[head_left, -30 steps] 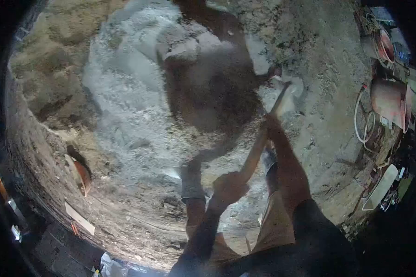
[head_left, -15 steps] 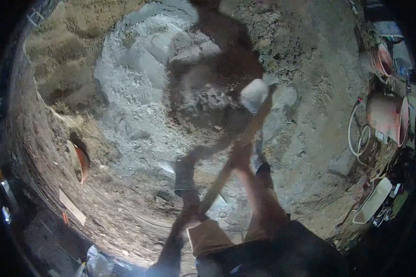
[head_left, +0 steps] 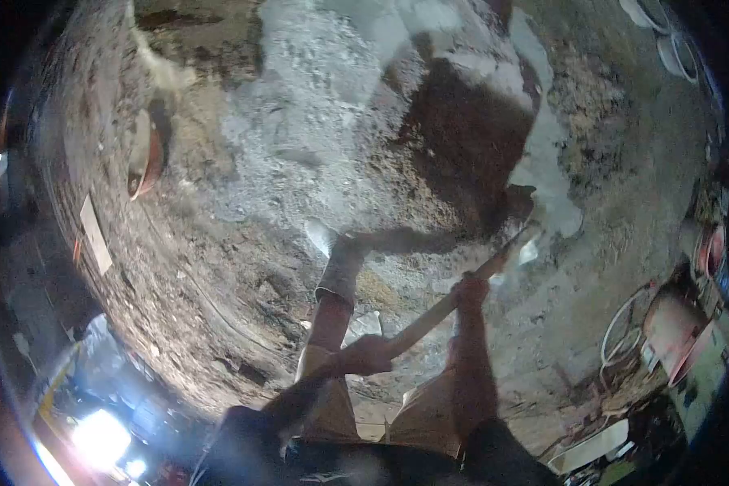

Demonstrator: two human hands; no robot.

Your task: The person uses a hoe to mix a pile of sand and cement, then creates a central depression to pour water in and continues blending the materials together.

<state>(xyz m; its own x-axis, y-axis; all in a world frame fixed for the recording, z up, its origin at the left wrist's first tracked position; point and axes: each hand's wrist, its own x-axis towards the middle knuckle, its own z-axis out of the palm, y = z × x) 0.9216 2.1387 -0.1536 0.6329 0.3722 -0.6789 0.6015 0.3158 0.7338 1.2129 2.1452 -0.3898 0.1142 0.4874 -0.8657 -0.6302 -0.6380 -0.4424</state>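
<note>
My left hand [head_left: 366, 355] is closed round the lower part of a long wooden handle, close to my thighs. Farther up, my right hand [head_left: 470, 290] grips the same handle. It belongs to what looks like a hoe [head_left: 425, 321], slanting up to the right; its pale blade [head_left: 529, 249] is blurred near the ground at the right. Ahead lies a spread of light grey powdery material [head_left: 300, 105] over brown soil. A dark patch [head_left: 470, 138] crosses it, partly my shadow. My left foot, in a pale shoe [head_left: 320, 236], stands at the grey material's near edge.
At the right are a reddish bucket [head_left: 674, 328] and a looped hose [head_left: 616, 328]. On the left lie an orange-rimmed curved piece [head_left: 144, 158] and a flat pale board [head_left: 95, 235]. A bright lamp [head_left: 101, 437] shines at the lower left.
The hoe's head has swung lower and right of my feet, with both hands still on the handle. My right hand has moved rightward, and the whole view has shifted and turned.
</note>
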